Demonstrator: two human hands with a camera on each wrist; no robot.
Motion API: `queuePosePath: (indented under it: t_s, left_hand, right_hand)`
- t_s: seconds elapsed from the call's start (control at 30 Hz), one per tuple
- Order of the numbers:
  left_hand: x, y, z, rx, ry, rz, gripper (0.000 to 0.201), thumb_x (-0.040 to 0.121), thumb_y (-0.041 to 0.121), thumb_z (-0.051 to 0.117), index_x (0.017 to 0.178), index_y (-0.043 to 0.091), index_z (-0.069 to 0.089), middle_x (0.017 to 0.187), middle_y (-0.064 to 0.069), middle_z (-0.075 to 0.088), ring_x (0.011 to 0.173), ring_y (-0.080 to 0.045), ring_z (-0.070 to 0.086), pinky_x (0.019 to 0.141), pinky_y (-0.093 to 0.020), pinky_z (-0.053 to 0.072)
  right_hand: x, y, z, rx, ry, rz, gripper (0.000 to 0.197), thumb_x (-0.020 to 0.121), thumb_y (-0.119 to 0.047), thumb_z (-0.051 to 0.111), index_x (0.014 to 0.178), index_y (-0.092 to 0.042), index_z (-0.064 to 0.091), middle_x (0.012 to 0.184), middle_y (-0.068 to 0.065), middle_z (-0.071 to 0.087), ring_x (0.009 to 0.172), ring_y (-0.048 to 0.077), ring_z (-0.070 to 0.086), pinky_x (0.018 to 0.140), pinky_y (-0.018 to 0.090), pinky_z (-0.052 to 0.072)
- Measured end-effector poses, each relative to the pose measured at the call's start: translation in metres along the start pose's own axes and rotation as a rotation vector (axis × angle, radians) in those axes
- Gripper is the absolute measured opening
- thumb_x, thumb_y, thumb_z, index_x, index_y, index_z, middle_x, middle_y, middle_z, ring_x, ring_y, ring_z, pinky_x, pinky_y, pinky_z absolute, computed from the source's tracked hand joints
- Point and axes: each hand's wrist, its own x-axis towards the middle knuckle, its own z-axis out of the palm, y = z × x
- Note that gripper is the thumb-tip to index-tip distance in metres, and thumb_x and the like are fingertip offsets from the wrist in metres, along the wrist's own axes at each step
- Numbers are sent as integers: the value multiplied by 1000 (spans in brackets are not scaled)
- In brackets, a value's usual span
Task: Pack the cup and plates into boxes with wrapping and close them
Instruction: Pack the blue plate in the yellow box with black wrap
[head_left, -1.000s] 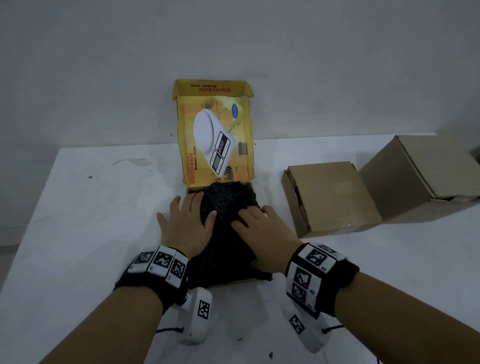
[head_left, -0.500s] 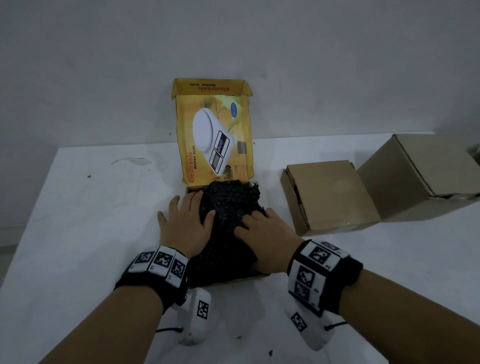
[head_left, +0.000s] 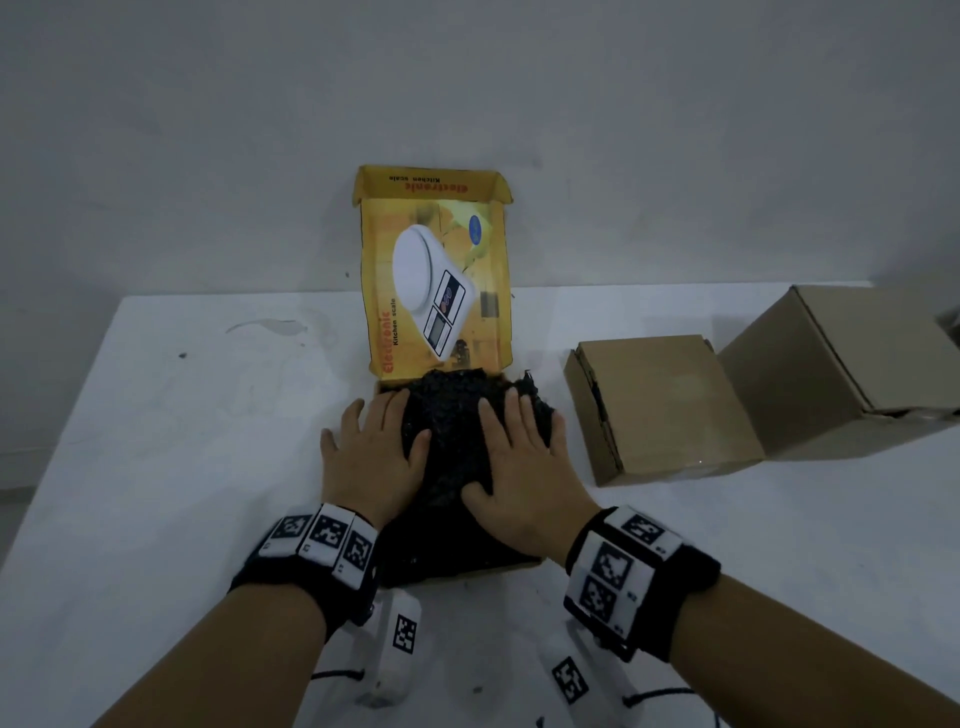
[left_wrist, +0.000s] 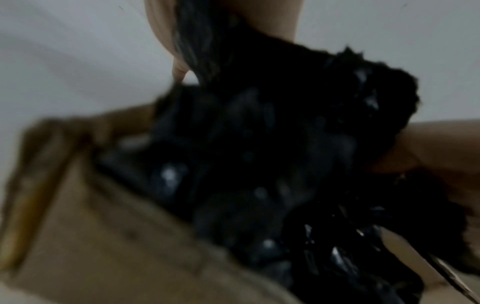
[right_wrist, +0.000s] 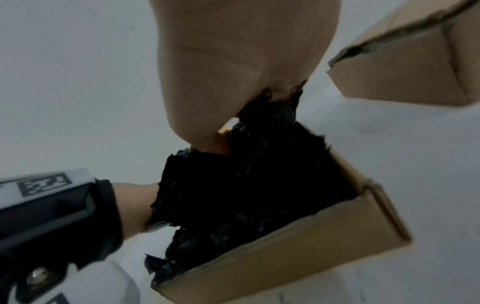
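Below, we are pressing the black bubble wrap (head_left: 457, 457) down into the open kitchen-scale box (head_left: 498, 569), whose printed lid (head_left: 436, 270) is standing upright at the far edge, directly beyond both hands. Our left hand (head_left: 371, 457) and right hand (head_left: 519, 467) are lying flat and side by side on the bundle, fingers straight and pointing toward the lid, grasping nothing. Whatever crockery is lying under the wrap is hidden. Two brown cartons (head_left: 670, 405) are sitting closed to the right.

Head view looks down from above, wrist views close — sharing black wrapping (head_left: 457, 441)
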Motion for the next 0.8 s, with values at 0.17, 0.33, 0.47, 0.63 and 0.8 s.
queuePosePath:
  t_s: [0.17,0.33,0.47,0.63,0.8]
  left_hand:
    - [0,0,0,17,-9,1,58,95,50,34,146,25,25,153,6,27,141,-27,19,108,-56,24]
    - [-1,0,0,25,-17,11,58,96,50,30,147,24,21,153,5,24,142,-27,17,109,-57,23]
    - [-1,-1,-1,22,-29,15,58,96,49,30,148,25,19,155,6,21,143,-26,14,111,-55,20]
    - [-2,-1,-1,19,-16,18,62,93,55,21,148,25,19,154,5,24,142,-27,16,110,-56,21]
    - [-3,-1,-1,19,-1,23,75,81,58,8,146,24,26,151,4,30,140,-29,22,108,-58,23]
  right_hand:
    - [10,-5,-1,363,-132,99,85,77,-49,25,149,-23,-15,157,15,-14,144,26,-17,115,45,-15]
    - [27,-9,-10,402,8,127,74,93,-36,33,150,-15,-11,158,13,5,146,24,5,119,43,1]
    - [49,-17,-7,380,-66,176,78,93,-35,39,149,-13,-10,158,15,2,137,34,26,111,45,29]
    - [62,-20,-4,857,-12,355,84,83,-25,53,149,-23,0,138,13,44,114,33,53,83,34,47]
    - [60,-20,-20,608,-25,382,70,86,-14,55,142,-8,14,125,19,47,107,35,52,81,41,51]
